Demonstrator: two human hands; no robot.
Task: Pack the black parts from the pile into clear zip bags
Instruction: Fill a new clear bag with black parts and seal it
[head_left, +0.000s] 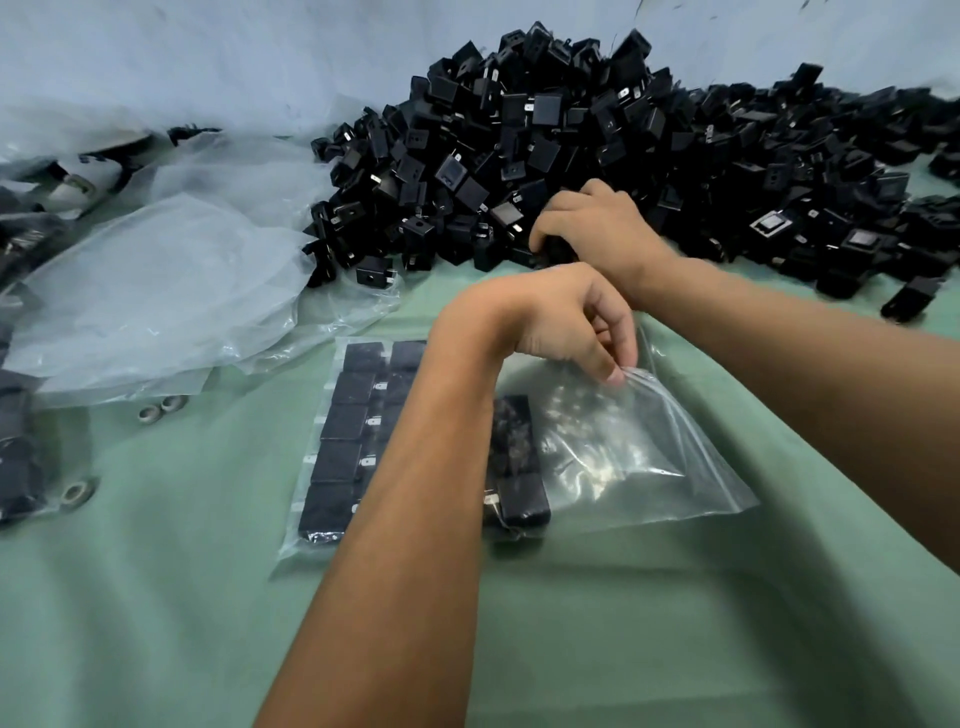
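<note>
Nearest, left forearm reaching up from the lower edge across the green bench (623, 649), ending in the left hand (550, 322), thumb and fingertips (617, 375) pinching one lip of the open zip bag (639, 457) and lifting its mouth. Beyond it, right hand (597, 223) with fingers curled down round black parts (550, 249) at the near foot of the pile (571, 130), seemingly gathering a pick. For a clean step: keep that lip raised and taut, leaving the mouth gaping toward the pile; carry the parts the short way back and slide them in flat beside those already inside, metal tabs turned one way, rather than dropping them loose; avoid dragging neighbours off the pile's edge. Counting outward: two hands; one open bag, holding at least two parts along its left side; one filled bag (337, 441) just left of the forearm, five parts down its visible column, a second column partly hidden under the arm; three small metal rings (150, 413) on the bench to the left; a rumpled heap of clear plastic (156, 291) behind them; further packed bags cut off at the left edge, number unclear; loose parts in the pile far too many to count.
</note>
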